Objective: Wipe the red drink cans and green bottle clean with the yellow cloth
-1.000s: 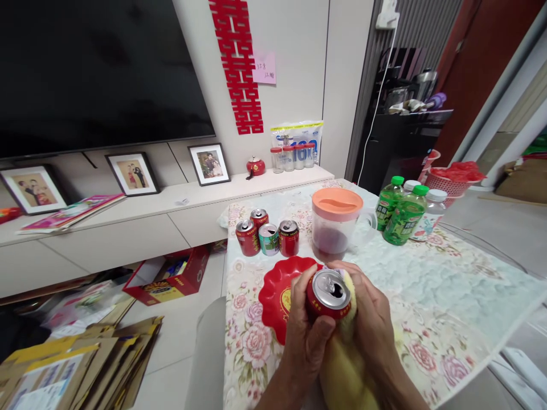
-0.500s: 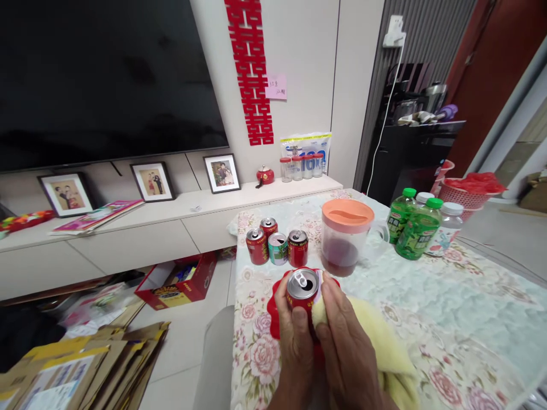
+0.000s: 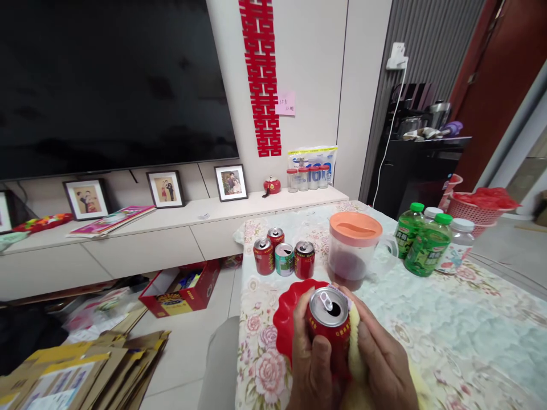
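Observation:
An opened red drink can [image 3: 330,322] is held upright between my two hands, over a scalloped red plate [image 3: 285,319]. My left hand [image 3: 311,364] wraps its fingers and thumb around the can's left side. On the other side, my right hand [image 3: 380,353] presses a pale yellow cloth [image 3: 354,347] against the can wall. The can's tab is raised and its mouth shows dark. Beyond the plate stand red cans [image 3: 305,259] and a green-and-white can [image 3: 284,259], all with opened tops.
A lidded plastic pitcher [image 3: 352,245] with dark liquid stands past my hands. Green-capped bottles [image 3: 428,245] and a pink basket [image 3: 474,210] are at the table's right. Left of the flowered tablecloth [image 3: 265,347], a red box [image 3: 182,293] and flattened cardboard [image 3: 106,364] lie on the floor.
The held can has come closer and tilted slightly, with both hands shifting right in view. More of the red plate shows at left. The whole view has shifted a little.

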`<action>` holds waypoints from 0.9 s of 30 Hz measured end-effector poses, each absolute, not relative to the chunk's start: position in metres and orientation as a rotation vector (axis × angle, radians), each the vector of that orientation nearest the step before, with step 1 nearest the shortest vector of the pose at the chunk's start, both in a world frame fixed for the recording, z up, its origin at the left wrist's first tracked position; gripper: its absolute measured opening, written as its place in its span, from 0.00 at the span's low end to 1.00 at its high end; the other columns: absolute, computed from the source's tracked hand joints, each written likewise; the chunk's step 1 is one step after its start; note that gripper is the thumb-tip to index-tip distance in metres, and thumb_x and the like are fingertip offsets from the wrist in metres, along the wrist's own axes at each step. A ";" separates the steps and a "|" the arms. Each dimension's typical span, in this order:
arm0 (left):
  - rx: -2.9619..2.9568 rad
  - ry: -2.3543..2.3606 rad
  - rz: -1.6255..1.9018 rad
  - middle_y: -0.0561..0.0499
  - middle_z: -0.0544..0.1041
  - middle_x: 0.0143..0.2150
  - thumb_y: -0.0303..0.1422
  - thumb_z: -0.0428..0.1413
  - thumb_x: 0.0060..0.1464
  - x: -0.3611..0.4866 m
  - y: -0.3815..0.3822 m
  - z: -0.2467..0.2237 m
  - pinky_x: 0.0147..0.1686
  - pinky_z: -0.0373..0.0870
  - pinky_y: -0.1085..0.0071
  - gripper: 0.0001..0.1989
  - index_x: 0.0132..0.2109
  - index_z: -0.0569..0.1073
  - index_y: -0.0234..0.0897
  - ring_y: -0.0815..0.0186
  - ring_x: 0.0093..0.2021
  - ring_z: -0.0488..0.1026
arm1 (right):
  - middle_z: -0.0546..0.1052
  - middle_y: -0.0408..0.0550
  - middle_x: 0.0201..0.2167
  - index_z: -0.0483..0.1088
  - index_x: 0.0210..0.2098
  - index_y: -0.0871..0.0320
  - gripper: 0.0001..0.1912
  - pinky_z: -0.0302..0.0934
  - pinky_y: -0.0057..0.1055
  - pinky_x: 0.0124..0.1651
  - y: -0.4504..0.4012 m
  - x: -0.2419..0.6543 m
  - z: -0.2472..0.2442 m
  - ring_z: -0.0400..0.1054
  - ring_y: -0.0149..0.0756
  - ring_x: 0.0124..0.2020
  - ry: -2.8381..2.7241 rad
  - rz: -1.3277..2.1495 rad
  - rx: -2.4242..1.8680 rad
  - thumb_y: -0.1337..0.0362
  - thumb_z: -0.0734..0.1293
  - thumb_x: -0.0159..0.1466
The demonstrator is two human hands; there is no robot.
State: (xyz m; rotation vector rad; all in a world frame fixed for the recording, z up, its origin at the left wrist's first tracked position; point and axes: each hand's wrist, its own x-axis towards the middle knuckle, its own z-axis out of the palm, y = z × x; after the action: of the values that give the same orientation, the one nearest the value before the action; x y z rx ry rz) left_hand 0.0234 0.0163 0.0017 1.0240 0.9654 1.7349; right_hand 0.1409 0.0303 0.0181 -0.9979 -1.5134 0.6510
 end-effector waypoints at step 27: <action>0.830 1.121 1.915 0.37 0.73 0.65 0.59 0.63 0.49 0.024 0.020 0.017 0.57 0.75 0.59 0.48 0.69 0.62 0.39 0.45 0.63 0.72 | 0.71 0.51 0.69 0.63 0.72 0.53 0.29 0.65 0.42 0.67 0.023 0.107 -0.027 0.66 0.49 0.68 -1.540 0.431 -1.036 0.54 0.60 0.74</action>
State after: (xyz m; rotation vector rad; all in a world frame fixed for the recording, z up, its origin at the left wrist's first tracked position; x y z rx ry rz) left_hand 0.0241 0.0196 0.0173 0.8299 1.1211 1.9146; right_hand 0.1069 0.0233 -0.0267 -1.0364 -1.5404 0.4307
